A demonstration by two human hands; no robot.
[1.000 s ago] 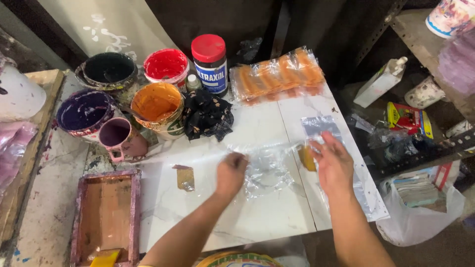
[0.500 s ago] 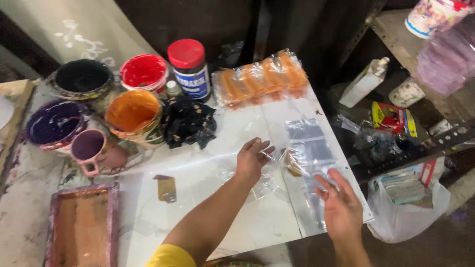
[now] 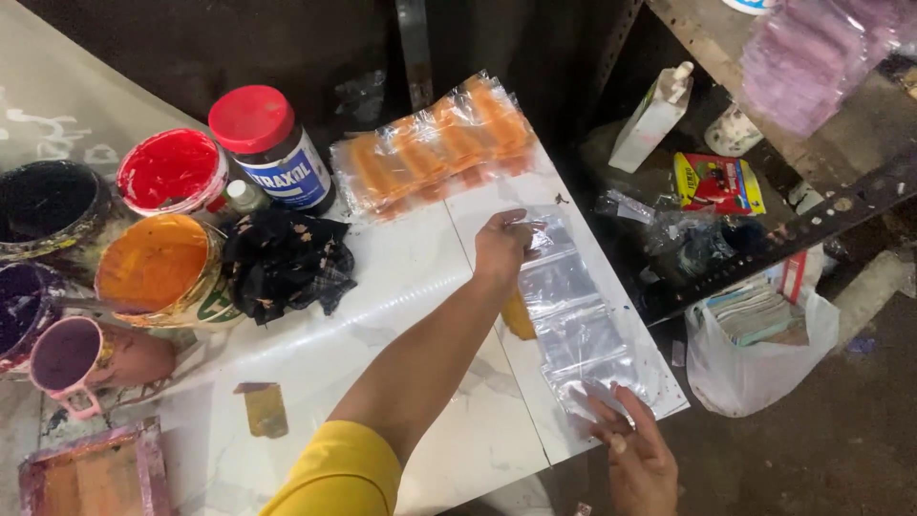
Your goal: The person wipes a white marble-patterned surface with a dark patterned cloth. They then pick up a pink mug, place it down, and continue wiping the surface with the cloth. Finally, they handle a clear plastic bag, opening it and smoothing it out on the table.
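A white marble-patterned table fills the middle of the head view, with a dark shelf unit standing to its right and a white plastic bag of papers on the floor below it. Along the table's far left edge stand open paint pots: a black one, a red one, an orange one, and a pinkish-purple mug, beside a dark jar with a red lid. A crumpled black cloth lies just beside the orange pot. At the table's far edge rests a pack of orange items in clear wrap. A long strip of clear plastic pouches lies stretched along the table's right edge. The left hand, its arm in a yellow sleeve, is pinched shut on the strip's far end, while the right hand has its fingers spread open on the near end, pressing it flat. The two hands are well apart. A small orange piece peeks out beneath the left forearm.
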